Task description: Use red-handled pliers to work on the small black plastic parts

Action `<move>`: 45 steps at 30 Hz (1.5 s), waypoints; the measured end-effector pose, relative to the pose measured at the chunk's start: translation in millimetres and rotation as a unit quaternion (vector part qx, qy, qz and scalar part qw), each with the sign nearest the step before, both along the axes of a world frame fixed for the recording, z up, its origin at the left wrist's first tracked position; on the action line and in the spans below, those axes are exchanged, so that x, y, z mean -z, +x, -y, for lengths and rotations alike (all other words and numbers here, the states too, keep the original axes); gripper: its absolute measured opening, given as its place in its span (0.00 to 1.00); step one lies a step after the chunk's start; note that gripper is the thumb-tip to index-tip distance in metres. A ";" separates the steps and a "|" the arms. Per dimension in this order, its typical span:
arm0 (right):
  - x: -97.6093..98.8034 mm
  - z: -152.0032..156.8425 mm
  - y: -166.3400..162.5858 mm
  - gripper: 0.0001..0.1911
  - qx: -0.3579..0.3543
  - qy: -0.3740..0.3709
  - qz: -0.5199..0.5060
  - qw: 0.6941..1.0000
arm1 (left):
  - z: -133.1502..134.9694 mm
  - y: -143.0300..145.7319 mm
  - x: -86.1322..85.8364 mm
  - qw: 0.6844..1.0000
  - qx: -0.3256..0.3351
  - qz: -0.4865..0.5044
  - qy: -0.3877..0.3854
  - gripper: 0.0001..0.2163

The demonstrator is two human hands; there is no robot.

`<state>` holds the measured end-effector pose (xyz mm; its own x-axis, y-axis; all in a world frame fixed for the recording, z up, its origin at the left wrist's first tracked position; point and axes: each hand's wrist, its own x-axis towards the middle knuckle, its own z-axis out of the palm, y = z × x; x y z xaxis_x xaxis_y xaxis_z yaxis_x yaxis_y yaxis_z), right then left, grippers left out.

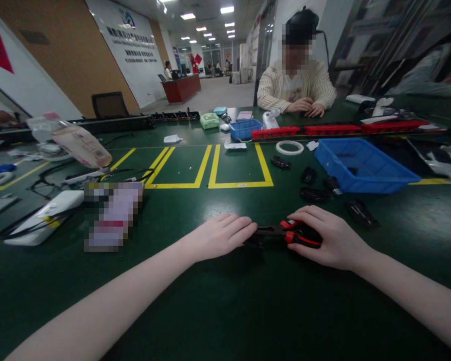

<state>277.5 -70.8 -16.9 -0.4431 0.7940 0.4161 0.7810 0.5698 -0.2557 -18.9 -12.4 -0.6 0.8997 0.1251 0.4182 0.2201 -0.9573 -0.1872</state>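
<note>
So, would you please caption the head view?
Right hand holds pliers over a green table, left hand at their tip.

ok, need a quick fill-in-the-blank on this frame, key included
The person's ____ hand grips the pliers by the handles.
The large tray is coloured ____.
The lines on the table are ____ in colour.
In the picture, the white ring lies to the ____ of that tray.

Missing words: right; blue; yellow; left.

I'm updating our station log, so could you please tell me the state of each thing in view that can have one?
Pliers: held, handles apart
Right hand: closed around the handles
Left hand: fingers bent at the pliers' nose, grip partly hidden
Large blue bin: upright, open-topped
Small blue bin: open-topped
Tape roll: lying flat
Ceiling lights: lit
</note>
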 end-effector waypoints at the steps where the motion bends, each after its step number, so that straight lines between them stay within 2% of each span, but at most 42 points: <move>1: 0.7 -0.1 0.9 0.20 -0.001 -0.003 -0.007 1.000 | -0.2 -0.5 -0.8 1.000 0.006 0.006 0.000 0.12; 9: -2.5 0.6 5.8 0.22 -0.054 -0.069 -0.078 0.993 | 0.3 -2.8 -7.8 0.990 0.131 0.047 0.016 0.10; 15: -3.2 3.2 3.8 0.20 -0.047 -0.069 -0.090 0.992 | -1.7 -5.5 -3.1 0.989 0.126 0.074 -0.008 0.13; 21: -6.2 5.3 3.4 0.22 -0.031 -0.079 -0.086 0.993 | -1.1 -5.8 -1.3 0.988 0.133 0.080 -0.025 0.14; 28: -13.8 6.5 -9.1 0.17 -0.042 -0.130 -0.128 0.982 | -3.6 -2.8 6.4 0.974 0.124 0.164 -0.097 0.15; 34: -12.5 9.0 -11.7 0.16 -0.023 -0.141 -0.115 0.983 | -6.1 -3.3 9.0 0.968 0.117 0.163 -0.152 0.15; 45: -10.8 8.9 -10.6 0.17 -0.035 -0.133 -0.113 0.984 | -4.7 -4.3 4.1 0.981 0.099 0.132 -0.106 0.14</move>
